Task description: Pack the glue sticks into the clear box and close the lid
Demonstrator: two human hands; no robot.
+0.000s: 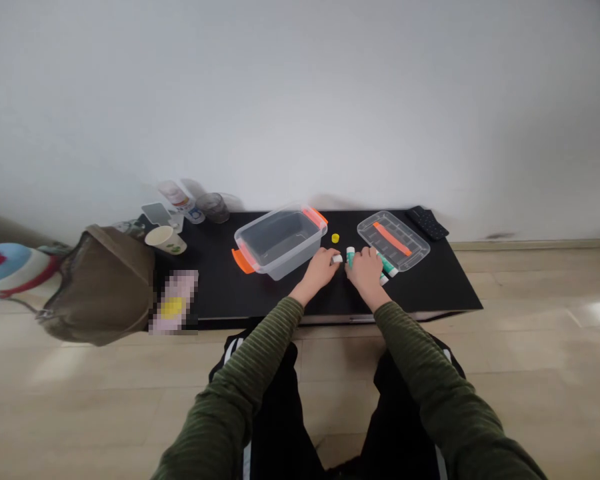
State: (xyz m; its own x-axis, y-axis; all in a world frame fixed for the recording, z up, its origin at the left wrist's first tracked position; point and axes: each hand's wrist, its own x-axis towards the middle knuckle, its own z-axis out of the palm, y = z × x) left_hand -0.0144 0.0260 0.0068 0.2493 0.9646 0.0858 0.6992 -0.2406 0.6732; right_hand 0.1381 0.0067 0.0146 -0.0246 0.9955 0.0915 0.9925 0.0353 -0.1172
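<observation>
My left hand is closed at the front of the black table, its thumb and fingers pinching a small white cap. Just to its right, my right hand is curled around a green-and-white glue stick, whose top end shows beyond the fingers. More green-and-white glue sticks lie at the right side of that hand, partly hidden by it. A small yellow cap sits on the table beyond my left hand.
Left of my hands stands an open clear plastic box with orange handles. Its clear lid with an orange handle lies at right, near a black keypad-like object. Farther left are a paper cup, a glass and a brown bag.
</observation>
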